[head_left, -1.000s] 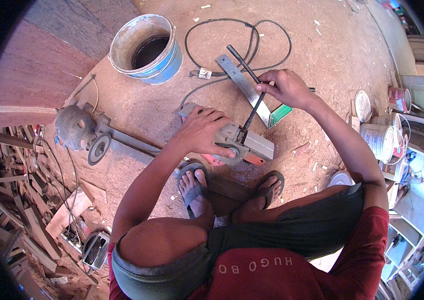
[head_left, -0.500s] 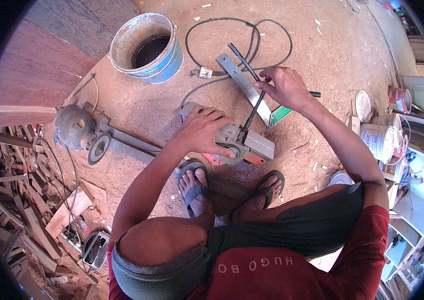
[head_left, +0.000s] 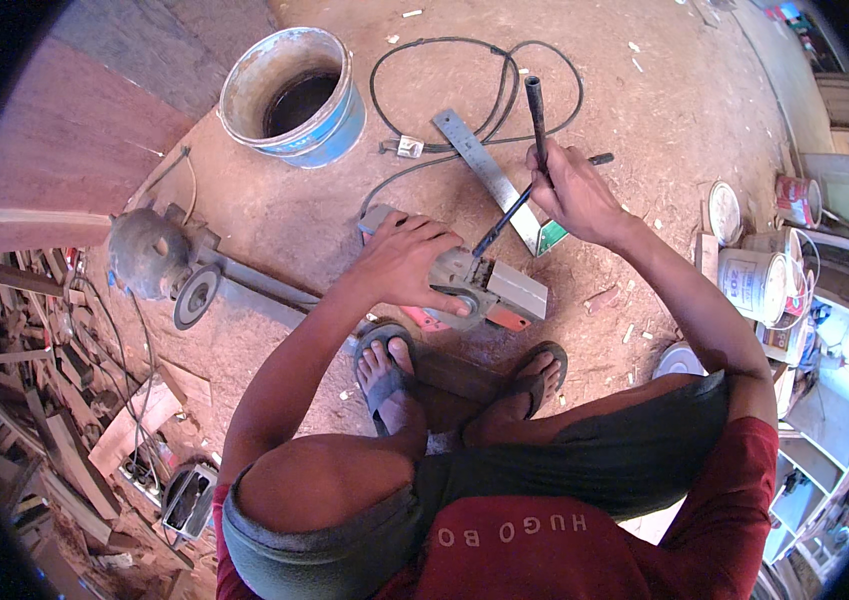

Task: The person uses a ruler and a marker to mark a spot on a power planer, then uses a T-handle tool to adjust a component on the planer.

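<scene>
A grey and red power tool that looks like an electric planer (head_left: pixel 521 291) lies on its side on the floor in front of my feet. My left hand (head_left: pixel 406 262) is clamped over its body, the thumb by a round part on its side. In my right hand (head_left: pixel 578 200) is a black three-armed socket wrench (head_left: pixel 501 223). One arm points up past my fingers, another sticks out beyond the hand, and the long shaft slants down to the planer. Its tip meets the planer's middle, though the exact contact is too small to see. Beneath the wrench lies a try square (head_left: pixel 482 160) with a green handle.
A blue bucket (head_left: pixel 329 135) with dark contents stands at the far left. Coiled black cord (head_left: pixel 424 40) lies beyond the square. At left are a motor with a disc (head_left: pixel 198 297) and scrap wood (head_left: pixel 69 440). White tubs (head_left: pixel 752 285) and shelves line the right side.
My right hand has turned the wrench: the arm that leaned far left now points more upright, and the other has swung farther away. My left hand and the planer have hardly moved.
</scene>
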Action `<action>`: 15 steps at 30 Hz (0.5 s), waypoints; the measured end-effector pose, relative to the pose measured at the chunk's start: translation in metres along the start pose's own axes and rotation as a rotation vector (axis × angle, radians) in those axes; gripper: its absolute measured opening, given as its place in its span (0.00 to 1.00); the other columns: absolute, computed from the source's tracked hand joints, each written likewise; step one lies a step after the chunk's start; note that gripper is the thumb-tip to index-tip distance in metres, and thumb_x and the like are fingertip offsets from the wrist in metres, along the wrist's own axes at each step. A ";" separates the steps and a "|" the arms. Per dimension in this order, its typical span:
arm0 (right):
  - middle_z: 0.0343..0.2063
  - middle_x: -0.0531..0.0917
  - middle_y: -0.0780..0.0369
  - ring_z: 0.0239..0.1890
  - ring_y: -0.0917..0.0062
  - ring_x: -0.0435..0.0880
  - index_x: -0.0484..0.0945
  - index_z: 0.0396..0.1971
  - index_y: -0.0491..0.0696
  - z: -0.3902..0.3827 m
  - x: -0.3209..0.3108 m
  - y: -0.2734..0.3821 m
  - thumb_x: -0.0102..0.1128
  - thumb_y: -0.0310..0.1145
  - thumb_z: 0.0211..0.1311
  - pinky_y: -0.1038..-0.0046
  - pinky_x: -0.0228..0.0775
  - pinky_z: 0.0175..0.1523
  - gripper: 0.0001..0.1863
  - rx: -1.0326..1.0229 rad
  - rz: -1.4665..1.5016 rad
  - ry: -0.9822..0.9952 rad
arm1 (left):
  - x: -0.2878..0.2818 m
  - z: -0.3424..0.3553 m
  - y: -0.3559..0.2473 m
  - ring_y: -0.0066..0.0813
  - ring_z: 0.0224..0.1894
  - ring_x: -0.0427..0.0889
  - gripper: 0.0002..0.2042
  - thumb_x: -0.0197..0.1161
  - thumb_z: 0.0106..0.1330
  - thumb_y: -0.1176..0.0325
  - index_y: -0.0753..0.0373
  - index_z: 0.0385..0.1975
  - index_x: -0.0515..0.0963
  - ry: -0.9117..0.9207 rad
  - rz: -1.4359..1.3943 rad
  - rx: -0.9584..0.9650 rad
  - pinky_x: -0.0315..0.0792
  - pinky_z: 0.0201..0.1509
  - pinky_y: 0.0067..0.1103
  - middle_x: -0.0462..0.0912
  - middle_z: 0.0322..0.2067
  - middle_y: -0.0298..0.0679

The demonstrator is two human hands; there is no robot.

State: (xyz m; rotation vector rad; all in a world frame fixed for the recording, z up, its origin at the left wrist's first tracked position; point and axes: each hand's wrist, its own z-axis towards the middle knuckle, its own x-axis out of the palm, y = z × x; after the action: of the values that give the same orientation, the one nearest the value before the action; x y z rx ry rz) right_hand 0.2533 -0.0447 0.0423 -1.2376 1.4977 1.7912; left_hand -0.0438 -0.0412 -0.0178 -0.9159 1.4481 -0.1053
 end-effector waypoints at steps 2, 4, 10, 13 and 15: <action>0.34 0.77 0.52 0.39 0.52 0.78 0.67 0.45 0.43 -0.004 0.002 0.002 0.57 0.26 0.63 0.53 0.70 0.48 0.13 -0.091 0.040 -0.042 | 0.000 0.000 0.000 0.40 0.66 0.74 0.47 0.73 0.42 0.28 0.53 0.60 0.79 -0.003 0.003 0.005 0.59 0.71 0.40 0.80 0.60 0.40; 0.34 0.78 0.52 0.38 0.53 0.78 0.67 0.45 0.43 -0.008 0.004 0.002 0.57 0.25 0.62 0.53 0.70 0.48 0.13 -0.168 0.044 -0.057 | 0.000 0.001 -0.001 0.40 0.66 0.74 0.46 0.74 0.42 0.29 0.52 0.61 0.79 -0.006 0.007 0.007 0.59 0.71 0.39 0.80 0.60 0.40; 0.32 0.76 0.56 0.36 0.57 0.77 0.67 0.41 0.44 -0.009 0.012 -0.004 0.59 0.24 0.59 0.58 0.68 0.48 0.13 -0.293 0.016 -0.036 | -0.001 0.001 0.000 0.40 0.67 0.74 0.47 0.74 0.42 0.28 0.51 0.62 0.78 0.023 0.007 -0.012 0.59 0.71 0.39 0.79 0.60 0.41; 0.32 0.75 0.56 0.35 0.58 0.77 0.66 0.40 0.44 -0.009 0.012 -0.003 0.59 0.23 0.58 0.58 0.68 0.48 0.13 -0.308 0.009 -0.047 | -0.003 0.002 -0.002 0.40 0.67 0.73 0.47 0.73 0.42 0.28 0.51 0.62 0.78 0.026 0.001 -0.010 0.59 0.71 0.40 0.79 0.61 0.40; 0.32 0.75 0.56 0.35 0.58 0.77 0.66 0.40 0.44 -0.009 0.011 -0.003 0.59 0.23 0.58 0.59 0.68 0.48 0.12 -0.303 0.003 -0.020 | -0.003 0.002 -0.002 0.41 0.67 0.73 0.46 0.74 0.42 0.29 0.51 0.62 0.79 0.030 0.000 -0.019 0.59 0.71 0.39 0.79 0.61 0.40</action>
State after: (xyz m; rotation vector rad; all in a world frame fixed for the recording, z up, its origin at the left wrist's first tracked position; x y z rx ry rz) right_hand 0.2536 -0.0542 0.0313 -1.3524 1.2490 2.0820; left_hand -0.0415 -0.0402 -0.0146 -0.9334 1.4793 -0.1064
